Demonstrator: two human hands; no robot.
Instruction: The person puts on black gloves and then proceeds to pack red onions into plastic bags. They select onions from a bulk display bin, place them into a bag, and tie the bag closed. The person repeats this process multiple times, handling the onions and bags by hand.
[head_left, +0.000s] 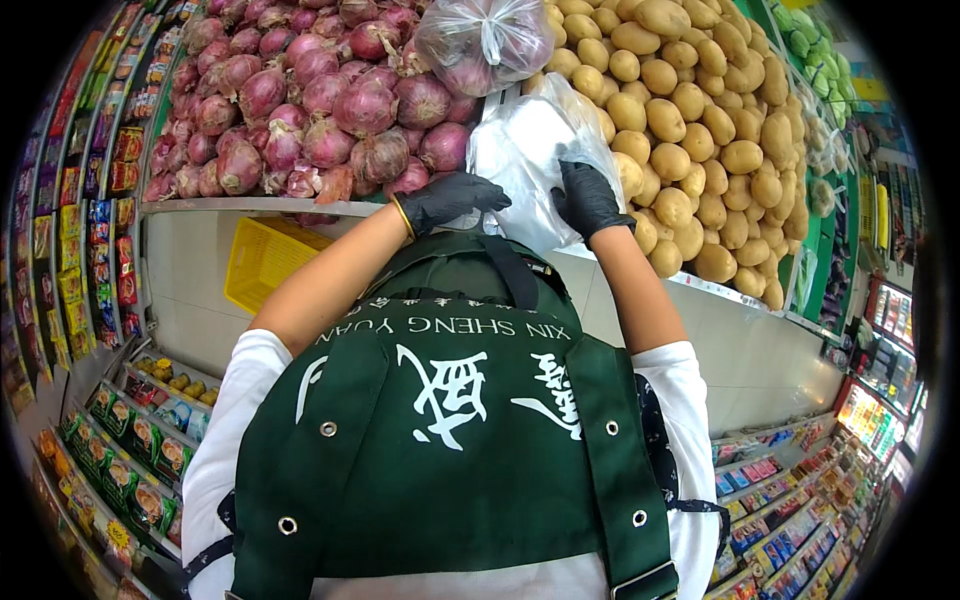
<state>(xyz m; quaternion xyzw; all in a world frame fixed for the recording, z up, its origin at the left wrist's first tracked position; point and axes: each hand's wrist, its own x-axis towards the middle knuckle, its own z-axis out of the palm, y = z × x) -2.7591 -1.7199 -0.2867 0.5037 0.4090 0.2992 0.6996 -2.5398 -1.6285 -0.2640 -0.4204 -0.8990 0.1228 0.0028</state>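
Black gloves cover both hands. My right hand rests on the right side of a clear plastic bag, thumb and fingers apart against the film; whether it pinches the film cannot be told. At the bag's lower left edge lies my left hand, its fingers pointing right and close together; what is under them is hidden. The bag lies between a heap of red onions on the left and a heap of potatoes on the right. Above it sits a knotted plastic bag of onions.
A metal rail edges the produce stand. Below it, a yellow plastic crate stands on the tiled floor. Green vegetables lie beyond the potatoes. Shelves of packaged goods stand at both sides. A dark green apron covers my front.
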